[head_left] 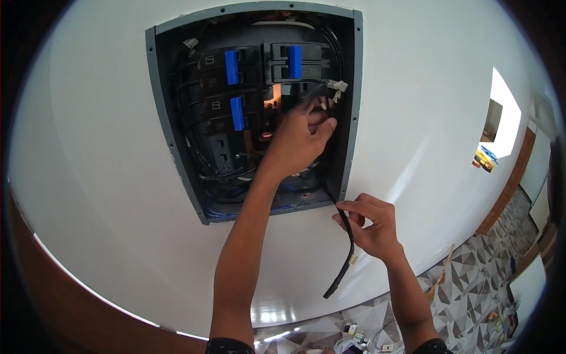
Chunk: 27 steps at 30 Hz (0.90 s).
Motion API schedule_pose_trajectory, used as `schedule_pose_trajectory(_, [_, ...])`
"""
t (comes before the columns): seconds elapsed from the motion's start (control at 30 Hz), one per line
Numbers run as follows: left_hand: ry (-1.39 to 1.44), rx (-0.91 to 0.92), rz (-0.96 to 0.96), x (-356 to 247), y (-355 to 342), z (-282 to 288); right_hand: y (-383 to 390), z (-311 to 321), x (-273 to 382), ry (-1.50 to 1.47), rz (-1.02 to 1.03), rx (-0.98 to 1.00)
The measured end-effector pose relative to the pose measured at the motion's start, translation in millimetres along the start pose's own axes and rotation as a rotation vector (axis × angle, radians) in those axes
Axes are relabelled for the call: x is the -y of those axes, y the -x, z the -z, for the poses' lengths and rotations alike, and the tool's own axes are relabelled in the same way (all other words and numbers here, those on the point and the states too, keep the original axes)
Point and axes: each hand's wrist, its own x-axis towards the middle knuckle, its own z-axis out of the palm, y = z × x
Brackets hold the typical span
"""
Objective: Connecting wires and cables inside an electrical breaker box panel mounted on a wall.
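A grey electrical panel box (354,118) is set in a white wall, its inside exposed. Black circuit breakers (215,74) with blue toggles line it in two columns. My left hand (303,141) reaches inside, at the right column below the upper breaker. Its fingers are curled on a black wire (312,97), blurred and partly hidden by the hand, near a white label tag (338,86). Below the box's lower right corner, my right hand (374,224) pinches a black cable (348,236) between thumb and fingers. The cable's cut end hangs down over the wall, with a small tan tag on it.
Black and blue wires (221,206) loop along the box's bottom and sides. Copper-coloured bars (272,97) show between the breaker columns. A wall opening (498,118) at right has yellow-handled tools (486,156) on its ledge. Small boxes (354,336) lie on the patterned floor (454,295).
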Motion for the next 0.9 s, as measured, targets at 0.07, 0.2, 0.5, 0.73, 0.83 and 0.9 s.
schedule_pose_trajectory(0.07, [-0.006, 0.014, 0.003, 0.1, 1.3, 0.2, 1.2, 0.8, -0.6, -0.006, 0.005, -0.005])
schedule_pose_trajectory(0.2, [0.004, 0.023, 0.002, -0.6, 3.1, -0.5, 2.7, 3.7, -2.3, 0.03, -0.002, -0.02])
schedule_pose_trajectory(0.5, [0.06, 0.11, -0.103, -0.4, 12.1, 7.2, -6.3, 11.3, 0.5, 0.117, 0.081, 0.079])
schedule_pose_trajectory(0.73, [0.114, 0.121, -0.144, -0.3, 14.1, 8.0, -18.6, 12.1, 7.5, 0.351, 0.311, 0.138])
schedule_pose_trajectory(0.83, [0.056, 0.031, -0.179, -4.5, 15.1, 4.4, -24.7, 18.7, 13.6, 0.287, 0.411, 0.269])
schedule_pose_trajectory(0.9, [-0.009, -0.013, -0.185, -6.8, 13.8, 2.9, -32.1, 29.7, 20.5, 0.261, 0.361, 0.377])
